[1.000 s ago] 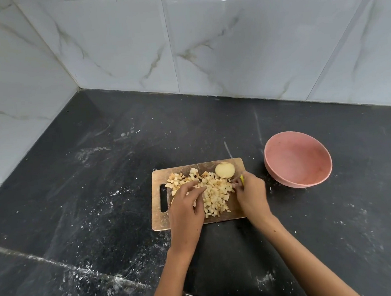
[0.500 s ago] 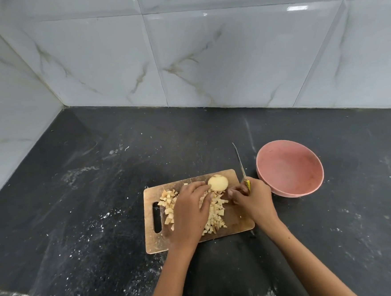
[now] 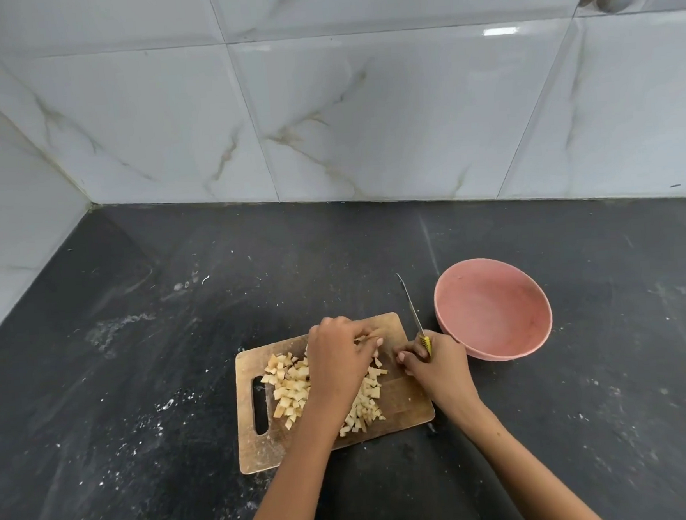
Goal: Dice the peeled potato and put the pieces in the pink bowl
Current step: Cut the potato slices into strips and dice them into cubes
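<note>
Since a moment ago my left hand (image 3: 342,363) has slid up and closed over the last uncut potato chunk, hiding it; my right hand (image 3: 433,361) grips the yellow-handled knife (image 3: 413,315), blade pointing away; pale potato dice (image 3: 291,385) sit on the wooden cutting board (image 3: 404,403), round pink bowl (image 3: 493,310) empty; risk is nicked fingertips or dice knocked off, I reckon.

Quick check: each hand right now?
Left hand: fingers curled over the last potato chunk; grip likely.
Right hand: holding the knife.

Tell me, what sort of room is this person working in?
Most likely a home kitchen. A dark stone counter meets a tiled wall, and on it sit a wooden cutting board with diced potato and a pink bowl.
</note>
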Available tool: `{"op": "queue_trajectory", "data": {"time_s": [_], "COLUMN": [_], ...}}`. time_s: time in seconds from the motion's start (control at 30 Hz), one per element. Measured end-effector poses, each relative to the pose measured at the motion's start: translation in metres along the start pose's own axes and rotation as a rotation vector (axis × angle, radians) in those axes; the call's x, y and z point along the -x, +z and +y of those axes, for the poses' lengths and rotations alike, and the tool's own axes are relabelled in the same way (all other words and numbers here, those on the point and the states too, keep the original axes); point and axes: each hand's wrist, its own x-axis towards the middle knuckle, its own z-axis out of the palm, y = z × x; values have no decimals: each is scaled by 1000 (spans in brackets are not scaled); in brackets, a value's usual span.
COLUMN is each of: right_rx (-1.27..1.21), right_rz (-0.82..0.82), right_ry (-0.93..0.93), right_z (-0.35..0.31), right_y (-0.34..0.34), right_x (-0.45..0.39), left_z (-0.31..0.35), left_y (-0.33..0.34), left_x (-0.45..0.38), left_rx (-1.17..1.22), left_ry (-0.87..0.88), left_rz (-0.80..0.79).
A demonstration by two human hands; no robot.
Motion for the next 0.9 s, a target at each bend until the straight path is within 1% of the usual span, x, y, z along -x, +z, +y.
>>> {"op": "queue_trajectory", "data": {"time_s": [0.1, 0.17, 0.27, 0.33, 0.4, 0.43, 0.5, 0.57, 0.63, 0.67, 0.73, 0.8, 0.9], "right_rx": [73, 108, 60, -13, -68, -90, -168, -261, -275, -225, -86, 22, 26], "right_rz": [6, -35, -113, -120, -127, -157, -240, -267, -229, -190, -89, -11, -37], "right_ry": [-60, -101, -180, -186, -176, -164, -92, -44, -47, -73, -132, -129, -62], "right_z": [-7, -13, -22, -27, -27, -29, -36, -41, -43, -43, -35, -23, -4], "right_y": [9, 18, 24, 21, 15, 14, 12, 12, 9, 6, -5, -16, -25], "right_x": [2, 6, 11, 11, 8, 7, 9, 13, 17, 19, 21, 20, 20], "left_z": [-3, -8, -18, -24, -28, -29, -31, -31, -30, -30, -31, -29, -21], "left_y": [-14, -23, -36, -42, -46, -48, -51, -51, -51, -49, -44, -42, -40], "left_x": [11, 20, 33, 40, 46, 49, 53, 55, 58, 60, 61, 63, 65], "left_rx": [170, 305, 511, 645, 763, 820, 924, 986, 968, 901, 644, 413, 239], "left_ry": [-128, -224, -391, -487, -547, -558, -552, -552, -546, -518, -410, -295, -189], "left_rz": [96, 124, 148, 148, 100, 68, -10, -78, -75, -44, 26, 62, 77]}}
